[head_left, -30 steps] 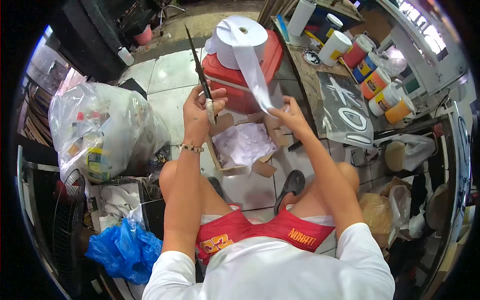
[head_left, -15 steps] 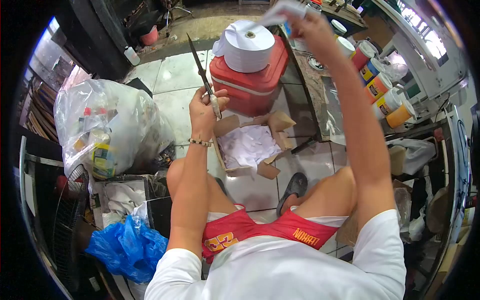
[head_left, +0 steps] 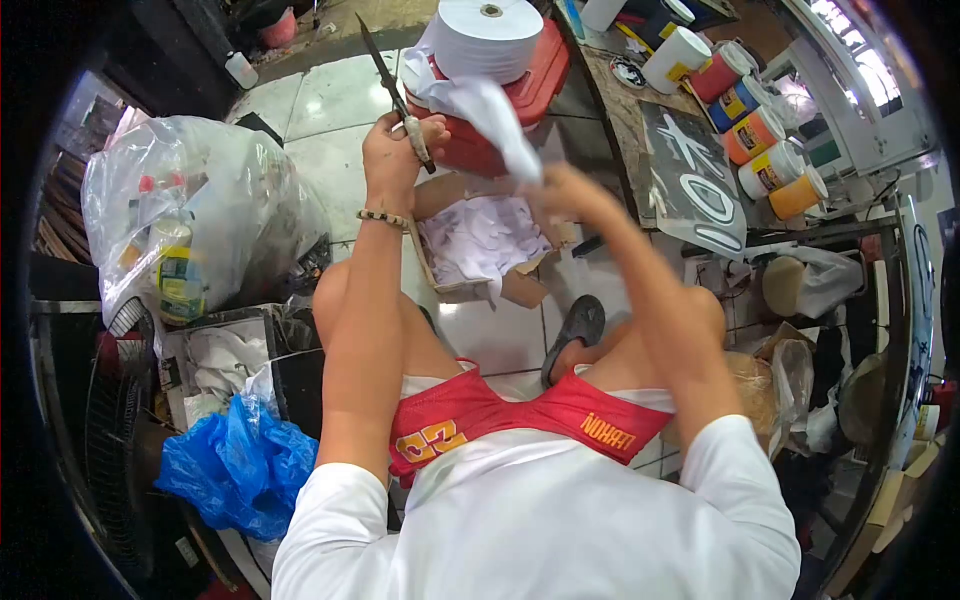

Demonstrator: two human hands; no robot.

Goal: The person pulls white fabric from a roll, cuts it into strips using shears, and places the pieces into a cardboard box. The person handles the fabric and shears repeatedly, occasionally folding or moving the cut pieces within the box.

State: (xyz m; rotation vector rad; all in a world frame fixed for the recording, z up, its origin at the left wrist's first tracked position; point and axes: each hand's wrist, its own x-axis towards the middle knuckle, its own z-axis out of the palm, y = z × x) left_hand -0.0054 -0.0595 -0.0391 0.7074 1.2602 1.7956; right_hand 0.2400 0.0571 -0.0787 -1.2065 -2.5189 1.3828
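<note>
My left hand point(head_left: 398, 150) is wrapped round the pale, taped handle of a long pointed blade point(head_left: 378, 58), which points up and away. My right hand point(head_left: 568, 192), blurred by motion, grips the end of a white strip point(head_left: 492, 118). The strip runs toward a large white roll point(head_left: 487, 45) on a red cooler box point(head_left: 545, 92). Below my hands an open cardboard box point(head_left: 432, 252) on the floor holds many white cut pieces point(head_left: 485, 235).
A clear plastic bag point(head_left: 200, 210) of bottles and a blue bag point(head_left: 238, 465) lie at the left. On the right, a wooden bench point(head_left: 610, 110) carries several paint jars point(head_left: 755, 135) and a dark painted sheet point(head_left: 695, 180). A fan point(head_left: 115, 440) stands at the lower left.
My right hand swung up to the upper right with the strip, then came back down near the cardboard box. My left hand keeps the blade raised. The view has shifted slightly.
</note>
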